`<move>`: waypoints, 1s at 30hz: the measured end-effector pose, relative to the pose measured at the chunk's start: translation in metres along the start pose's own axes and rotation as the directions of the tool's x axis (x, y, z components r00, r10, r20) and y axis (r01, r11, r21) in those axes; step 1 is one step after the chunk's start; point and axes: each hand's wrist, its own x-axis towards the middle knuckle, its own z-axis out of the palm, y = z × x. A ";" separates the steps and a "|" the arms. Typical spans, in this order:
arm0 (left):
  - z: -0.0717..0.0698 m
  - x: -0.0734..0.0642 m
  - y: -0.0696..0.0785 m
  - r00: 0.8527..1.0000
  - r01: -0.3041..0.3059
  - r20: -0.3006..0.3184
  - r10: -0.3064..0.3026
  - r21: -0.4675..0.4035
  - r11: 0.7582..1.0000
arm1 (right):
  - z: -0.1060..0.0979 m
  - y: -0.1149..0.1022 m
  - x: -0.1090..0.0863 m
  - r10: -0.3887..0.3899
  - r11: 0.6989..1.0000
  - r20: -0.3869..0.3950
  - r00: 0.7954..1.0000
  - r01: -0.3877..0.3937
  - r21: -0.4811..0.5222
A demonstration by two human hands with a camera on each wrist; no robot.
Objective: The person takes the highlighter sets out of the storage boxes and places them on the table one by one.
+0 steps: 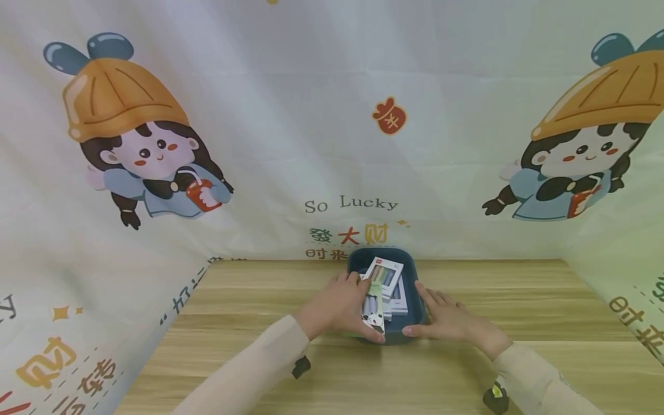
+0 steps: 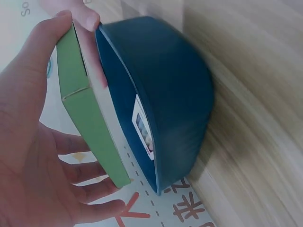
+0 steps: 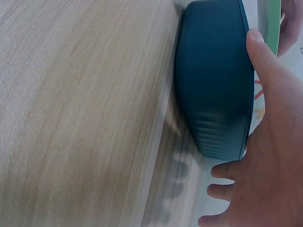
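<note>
My left hand (image 1: 337, 305) holds a slim box (image 2: 87, 104) between thumb and fingers, over the left side of a dark blue basket (image 2: 165, 80). The box has green sides, and a panda picture shows on its front in the head view. My right hand (image 1: 448, 317) is at the basket's right side, its thumb (image 3: 260, 49) at the near rim and the other fingers spread along the outside. Inside the basket lie white boxes (image 1: 390, 271) with windows showing coloured sticks, stacked on one another; the held box partly covers them.
The basket stands on a wood-grain table (image 1: 249, 328), near its back edge. A pale curtain (image 1: 311, 115) printed with cartoon figures and lettering hangs behind the table and along both sides.
</note>
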 end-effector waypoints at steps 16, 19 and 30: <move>0.000 -0.027 0.017 0.998 -0.015 -0.060 0.018 0.050 0.999 | 0.002 0.001 0.001 0.010 1.000 -0.006 1.000 -0.010 0.000; -0.001 -0.031 0.020 0.997 -0.010 -0.080 0.015 0.057 0.998 | 0.002 0.001 0.001 0.007 1.000 -0.011 1.000 -0.007 0.000; -0.001 -0.046 0.028 0.997 -0.003 -0.083 0.008 0.054 0.999 | 0.002 0.002 0.001 0.015 1.000 0.000 1.000 -0.015 0.007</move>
